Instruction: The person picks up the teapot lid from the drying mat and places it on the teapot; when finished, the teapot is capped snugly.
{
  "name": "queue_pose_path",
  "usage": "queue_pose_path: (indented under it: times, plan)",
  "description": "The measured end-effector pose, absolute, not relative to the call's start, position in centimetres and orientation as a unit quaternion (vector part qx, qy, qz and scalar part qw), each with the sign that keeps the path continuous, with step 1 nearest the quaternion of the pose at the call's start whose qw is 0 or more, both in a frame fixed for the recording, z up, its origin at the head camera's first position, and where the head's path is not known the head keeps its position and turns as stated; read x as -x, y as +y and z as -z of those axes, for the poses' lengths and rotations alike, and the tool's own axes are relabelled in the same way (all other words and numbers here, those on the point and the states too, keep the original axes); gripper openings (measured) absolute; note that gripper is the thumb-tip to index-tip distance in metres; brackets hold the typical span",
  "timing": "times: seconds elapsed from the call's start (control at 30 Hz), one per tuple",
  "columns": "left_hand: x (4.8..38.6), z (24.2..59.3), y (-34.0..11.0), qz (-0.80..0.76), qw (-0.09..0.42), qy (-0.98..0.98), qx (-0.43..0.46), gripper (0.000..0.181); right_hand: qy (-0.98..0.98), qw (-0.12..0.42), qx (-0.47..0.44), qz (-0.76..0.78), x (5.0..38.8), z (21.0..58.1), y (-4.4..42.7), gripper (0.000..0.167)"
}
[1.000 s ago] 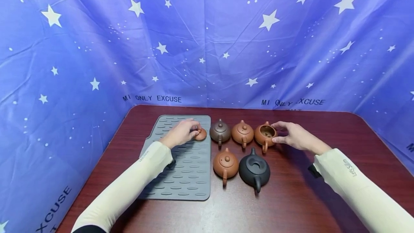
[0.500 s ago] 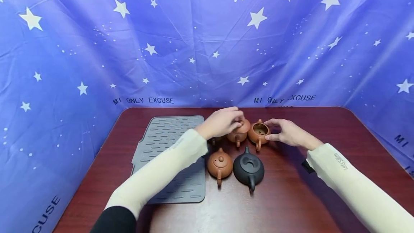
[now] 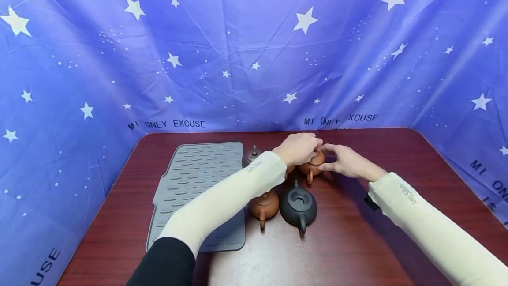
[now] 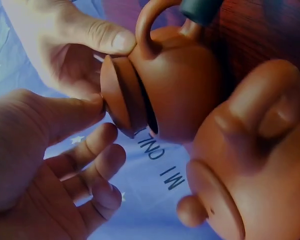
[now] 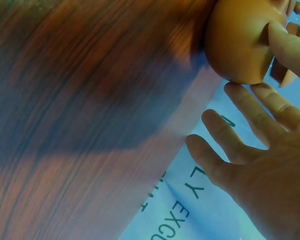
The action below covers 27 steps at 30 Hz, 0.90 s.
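My left hand (image 3: 299,148) pinches the knob of a reddish-brown clay lid (image 4: 121,95) between thumb and finger. The other fingers hang loosely apart in the left wrist view. Tilted slightly, the lid sits at the mouth of an orange-brown teapot (image 3: 311,169), with a dark gap showing along one side. My right hand (image 3: 346,161) holds that teapot's body from the right, thumb on one side and fingertips on the other. Just left of it, a similar lidded teapot (image 4: 255,150) is mostly hidden by my left arm in the head view.
A dark brown teapot (image 3: 252,154) stands at the back left of the group. Nearer me are another orange-brown teapot (image 3: 264,207), partly covered by my left sleeve, and a black teapot (image 3: 299,206). A grey ridged mat (image 3: 198,167) lies to the left on the red-brown table (image 3: 357,242).
My left hand has carried the lid rightward from over the grey mat, past the other teapots, to the uncovered teapot's mouth. My right hand keeps its hold there. The head view has shifted slightly.
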State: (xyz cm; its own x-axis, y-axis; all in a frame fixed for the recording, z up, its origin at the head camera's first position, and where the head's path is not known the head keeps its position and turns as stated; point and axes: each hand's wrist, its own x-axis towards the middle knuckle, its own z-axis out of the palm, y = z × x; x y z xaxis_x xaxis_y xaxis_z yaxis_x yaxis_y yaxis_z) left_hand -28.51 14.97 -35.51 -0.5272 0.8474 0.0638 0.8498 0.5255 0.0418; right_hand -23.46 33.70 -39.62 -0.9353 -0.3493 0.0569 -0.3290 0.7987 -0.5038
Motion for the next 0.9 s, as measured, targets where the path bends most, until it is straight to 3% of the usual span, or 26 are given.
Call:
queue_pose_path:
  times: [0.57,0.77,0.9]
  plan:
    - [28.8,36.0,14.5,0.029,-0.003,-0.891,0.453,0.007,0.943,0.024,0.189,0.275,23.9,39.7,32.9,0.053]
    - [28.7,35.7,13.8,0.05,-0.026,-0.889,0.455,0.019,0.945,0.026,0.19,0.265,23.7,39.5,32.9,0.051]
    - [28.1,33.6,12.2,0.061,-0.02,-0.891,0.449,0.038,0.962,0.026,0.181,0.204,23.0,38.0,32.7,0.061]
